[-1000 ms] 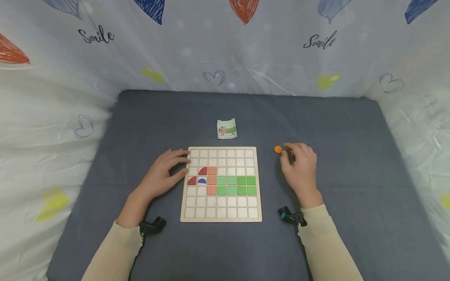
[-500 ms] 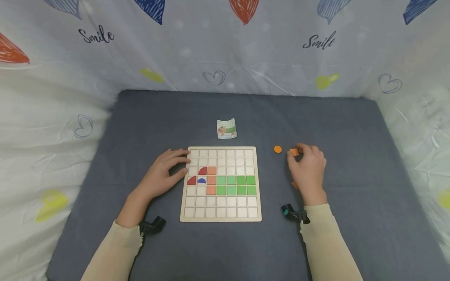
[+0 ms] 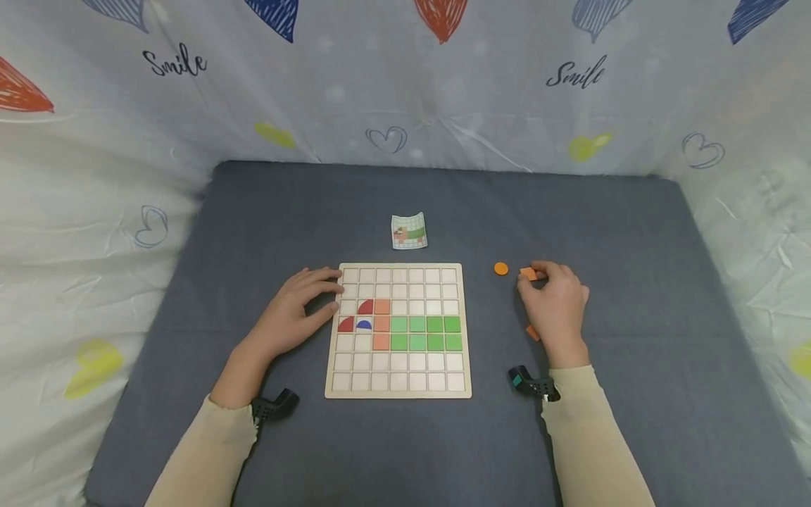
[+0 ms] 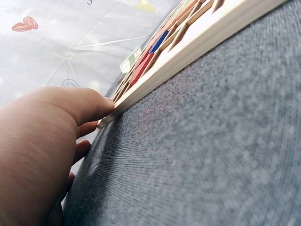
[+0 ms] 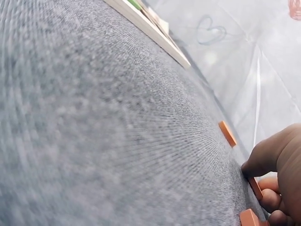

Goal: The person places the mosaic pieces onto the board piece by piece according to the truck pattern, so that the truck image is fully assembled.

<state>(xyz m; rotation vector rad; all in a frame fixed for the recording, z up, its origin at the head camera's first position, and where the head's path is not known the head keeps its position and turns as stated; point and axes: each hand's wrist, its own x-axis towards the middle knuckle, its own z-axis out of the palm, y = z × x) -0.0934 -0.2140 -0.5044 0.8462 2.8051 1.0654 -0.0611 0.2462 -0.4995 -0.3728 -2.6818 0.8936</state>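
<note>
A wooden grid board (image 3: pixel 398 391) lies flat in the head view, with red, blue-and-white, salmon and green pieces in its middle rows. My left hand (image 3: pixel 291 310) touches its left edge with fingertips and thumb, fingers loosely spread; in the left wrist view the thumb (image 4: pixel 96 104) meets the board's side. To the right of the board, my right hand (image 3: pixel 554 303) pinches an orange tile (image 3: pixel 528 273) on the cloth between thumb and fingers. An orange disc (image 3: pixel 501 268) lies just left of that tile. Another orange piece (image 3: pixel 533 332) lies beside the right wrist, partly hidden.
A small printed card (image 3: pixel 409 232) with a coloured grid pattern lies behind the board. Grey cloth (image 3: pixel 304 211) covers the table. White printed curtains (image 3: pixel 405 91) hang at the back and both sides. A black wrist camera (image 3: pixel 532 384) sits on the right wrist.
My right hand has moved right, away from the orange disc. The orange tile at its fingertips and the piece by its wrist have come into view. The left hand stays at the board.
</note>
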